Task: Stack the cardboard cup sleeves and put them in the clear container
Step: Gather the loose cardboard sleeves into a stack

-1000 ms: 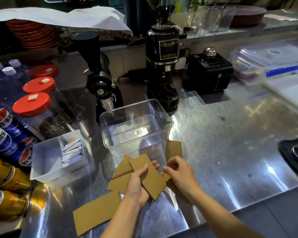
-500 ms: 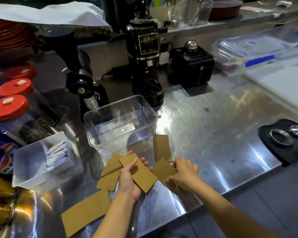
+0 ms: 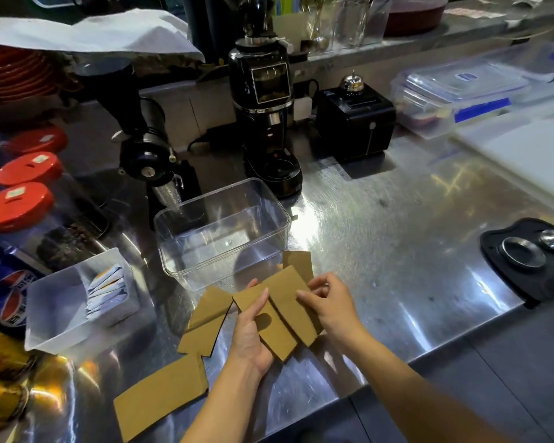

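Note:
Several flat brown cardboard cup sleeves lie on the steel counter in front of an empty clear container (image 3: 269,247). My left hand (image 3: 251,334) holds one sleeve (image 3: 279,334) from below, thumb on top. My right hand (image 3: 330,302) lays a second sleeve (image 3: 290,292) over it, the two overlapping but not aligned. Two loose sleeves (image 3: 205,318) lie left of my hands, a larger one (image 3: 162,398) sits near the counter's front edge, and another sleeve (image 3: 299,262) lies beside the container's near right corner.
A white bin with sachets (image 3: 77,298) stands to the left, beside soda cans (image 3: 10,302) and red-lidded jars (image 3: 16,207). Two black grinders (image 3: 263,100) and a black box with a bell (image 3: 354,119) stand behind the container. A black tamping mat (image 3: 525,254) is at the right.
My right hand lifted a sleeve off the counter and brought it left onto the sleeve in my left hand. The head camera shifted, so the scene slid left.

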`<state>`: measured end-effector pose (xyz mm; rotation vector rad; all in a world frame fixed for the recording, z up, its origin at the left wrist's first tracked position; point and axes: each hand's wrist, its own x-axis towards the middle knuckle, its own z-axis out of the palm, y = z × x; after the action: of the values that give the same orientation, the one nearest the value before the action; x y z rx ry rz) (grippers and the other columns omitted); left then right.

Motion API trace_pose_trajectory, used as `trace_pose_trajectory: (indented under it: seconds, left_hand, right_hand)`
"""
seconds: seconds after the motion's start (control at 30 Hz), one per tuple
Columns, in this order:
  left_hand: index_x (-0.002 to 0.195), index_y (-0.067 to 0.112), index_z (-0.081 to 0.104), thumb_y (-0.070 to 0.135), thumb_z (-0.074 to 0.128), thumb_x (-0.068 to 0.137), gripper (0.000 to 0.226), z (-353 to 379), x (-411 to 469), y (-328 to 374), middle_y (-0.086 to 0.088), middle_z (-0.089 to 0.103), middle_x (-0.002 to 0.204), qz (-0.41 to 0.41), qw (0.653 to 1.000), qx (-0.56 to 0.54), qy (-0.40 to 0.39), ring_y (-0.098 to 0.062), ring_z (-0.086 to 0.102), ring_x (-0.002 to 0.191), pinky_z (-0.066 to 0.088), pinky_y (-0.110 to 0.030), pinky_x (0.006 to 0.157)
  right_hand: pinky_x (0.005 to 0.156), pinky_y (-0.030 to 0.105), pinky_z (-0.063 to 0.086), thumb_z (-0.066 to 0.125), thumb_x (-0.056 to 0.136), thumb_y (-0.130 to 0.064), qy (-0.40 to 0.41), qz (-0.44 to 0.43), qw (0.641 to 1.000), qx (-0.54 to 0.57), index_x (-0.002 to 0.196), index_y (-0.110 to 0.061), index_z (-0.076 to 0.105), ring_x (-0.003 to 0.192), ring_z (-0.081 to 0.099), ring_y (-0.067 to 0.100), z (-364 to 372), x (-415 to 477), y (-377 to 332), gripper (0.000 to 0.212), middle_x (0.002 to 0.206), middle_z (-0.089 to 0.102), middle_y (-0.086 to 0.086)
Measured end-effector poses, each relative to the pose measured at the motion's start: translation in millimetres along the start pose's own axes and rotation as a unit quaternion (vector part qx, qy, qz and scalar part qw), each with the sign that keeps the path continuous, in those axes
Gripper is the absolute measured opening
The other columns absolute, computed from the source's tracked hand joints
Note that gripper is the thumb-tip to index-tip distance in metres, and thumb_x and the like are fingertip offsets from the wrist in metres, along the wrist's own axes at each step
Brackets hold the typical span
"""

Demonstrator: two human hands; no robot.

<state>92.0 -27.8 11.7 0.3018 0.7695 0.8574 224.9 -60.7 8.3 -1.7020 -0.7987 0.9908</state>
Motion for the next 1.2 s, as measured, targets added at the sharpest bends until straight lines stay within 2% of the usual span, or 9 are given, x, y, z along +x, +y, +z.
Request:
trace_pose_trajectory:
  seconds: [0.2, 0.33, 0.4, 0.5, 0.7, 0.8, 0.97, 1.1, 1.2]
  left_hand:
    - [0.112, 0.029, 0.059, 0.009, 0.061, 0.071, 0.045, -1, 0, -3, -0.013, 0.074, 0.081, 0.001, 1.000, -0.013, -0.001, -0.027, 0.070, 0.075, 0.055, -0.044, 0.073]
    - [0.114, 0.028, 0.056, 0.008, 0.051, 0.085, 0.036, -9, -1, 4, -0.017, 0.072, 0.089, 0.005, 0.999, -0.051, 0.016, -0.030, 0.066, 0.088, 0.050, -0.046, 0.085]
    - [0.115, 0.030, 0.055, 0.011, 0.048, 0.089, 0.033, -12, -2, 7, -0.019, 0.070, 0.093, 0.009, 0.998, -0.064, 0.028, -0.030, 0.065, 0.089, 0.051, -0.047, 0.080]
    - [0.110, 0.033, 0.057, 0.020, 0.056, 0.085, 0.028, -13, -5, 10, -0.013, 0.066, 0.081, 0.005, 0.997, -0.072, 0.037, -0.025, 0.063, 0.073, 0.054, -0.047, 0.074]
    - [0.113, 0.021, 0.048, 0.023, 0.072, 0.062, 0.056, -14, -13, 13, -0.010, 0.056, 0.079, -0.028, 0.997, -0.045, 0.048, -0.023, 0.056, 0.070, 0.054, -0.037, 0.062]
    - [0.122, 0.011, 0.048, 0.030, 0.072, 0.066, 0.064, -13, -16, 13, -0.013, 0.058, 0.087, -0.063, 0.996, -0.034, 0.050, -0.024, 0.057, 0.078, 0.057, -0.035, 0.064]
    - [0.105, 0.000, 0.058, 0.034, 0.071, 0.070, 0.050, -13, -17, 16, -0.013, 0.061, 0.084, -0.089, 0.993, -0.034, 0.065, -0.023, 0.060, 0.076, 0.058, -0.035, 0.064]
    - [0.112, 0.005, 0.056, 0.031, 0.072, 0.066, 0.055, -14, -15, 18, -0.011, 0.061, 0.083, -0.074, 0.993, -0.049, 0.080, -0.022, 0.059, 0.075, 0.058, -0.034, 0.063]
    - [0.123, 0.018, 0.050, 0.027, 0.071, 0.071, 0.057, -16, -12, 17, -0.011, 0.061, 0.086, -0.059, 0.992, -0.069, 0.086, -0.022, 0.061, 0.078, 0.059, -0.036, 0.064]
  right_hand:
    - [0.062, 0.018, 0.040, 0.061, 0.083, -0.034, -0.049, -0.048, 0.996, -0.055, 0.076, -0.028, 0.056, 0.073, 0.057, 0.006, 21, -10, 2, 0.011, 0.078, 0.061, -0.007]
    - [0.062, 0.021, 0.041, 0.058, 0.085, -0.034, -0.009, -0.039, 0.995, -0.090, 0.082, -0.017, 0.060, 0.080, 0.059, 0.016, 18, -5, 2, 0.017, 0.089, 0.063, 0.004]
    - [0.071, 0.027, 0.046, 0.059, 0.084, -0.028, 0.026, -0.031, 0.987, -0.154, 0.088, -0.014, 0.058, 0.088, 0.056, 0.021, 14, 1, 4, 0.014, 0.095, 0.060, 0.005]
    - [0.094, 0.038, 0.041, 0.064, 0.079, -0.038, 0.066, -0.011, 0.956, -0.286, 0.105, -0.012, 0.053, 0.106, 0.049, 0.025, 11, 10, 10, 0.039, 0.110, 0.056, 0.007]
    - [0.095, 0.045, 0.034, 0.058, 0.062, -0.073, 0.076, 0.066, 0.909, -0.404, 0.121, -0.011, 0.041, 0.118, 0.041, 0.029, 21, 23, 13, 0.087, 0.127, 0.044, 0.010]
    - [0.094, 0.044, 0.033, 0.066, 0.062, -0.063, 0.088, 0.063, 0.898, -0.425, 0.118, -0.010, 0.039, 0.117, 0.041, 0.030, 23, 28, 13, 0.082, 0.126, 0.044, 0.011]
    - [0.096, 0.042, 0.034, 0.077, 0.059, -0.044, 0.060, 0.089, 0.914, -0.390, 0.115, -0.010, 0.037, 0.117, 0.043, 0.031, 15, 34, 10, 0.078, 0.123, 0.047, 0.012]
    - [0.071, 0.038, 0.047, 0.067, 0.074, -0.019, 0.030, 0.033, 0.962, -0.269, 0.096, -0.019, 0.031, 0.081, 0.059, 0.028, 6, 27, 11, 0.041, 0.091, 0.060, 0.008]
    - [0.060, 0.034, 0.047, 0.059, 0.083, -0.014, 0.008, 0.015, 0.990, -0.141, 0.092, -0.018, 0.043, 0.073, 0.057, 0.022, 0, 20, 14, 0.019, 0.083, 0.058, 0.005]
